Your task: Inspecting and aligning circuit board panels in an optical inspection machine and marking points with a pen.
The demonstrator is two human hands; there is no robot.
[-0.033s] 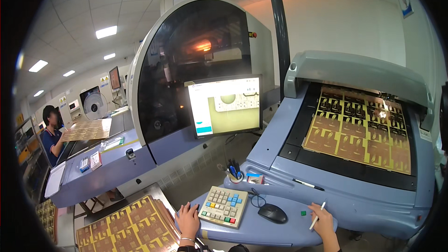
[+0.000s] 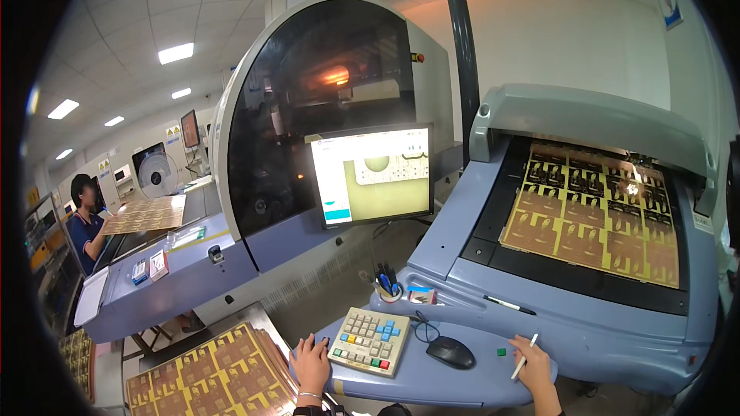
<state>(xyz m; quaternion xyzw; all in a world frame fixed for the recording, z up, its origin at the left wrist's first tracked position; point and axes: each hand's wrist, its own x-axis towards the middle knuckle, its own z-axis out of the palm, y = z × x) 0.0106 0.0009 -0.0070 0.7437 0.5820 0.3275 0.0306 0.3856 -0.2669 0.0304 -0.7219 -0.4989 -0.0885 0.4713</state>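
Neither hand visibly shifts between frames, so work seems steady. At lower centre the left hand (image 2: 311, 364) rests beside the keypad (image 2: 368, 341), fingers loosely spread (nothing visibly held); at lower right the right hand (image 2: 534, 370) pinches a white pen (image 2: 525, 356). A patterned panel (image 2: 582, 245) lies on the black bed (image 2: 489, 223), frame right.

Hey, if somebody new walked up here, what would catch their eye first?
Probably the bright screen near the middle, in front of a big dark window with an orange glow. Next, the shiny patterned panel on the machine's black bed at right. Lower down, the right hand holds a white pen, while the left hand rests beside the keypad.
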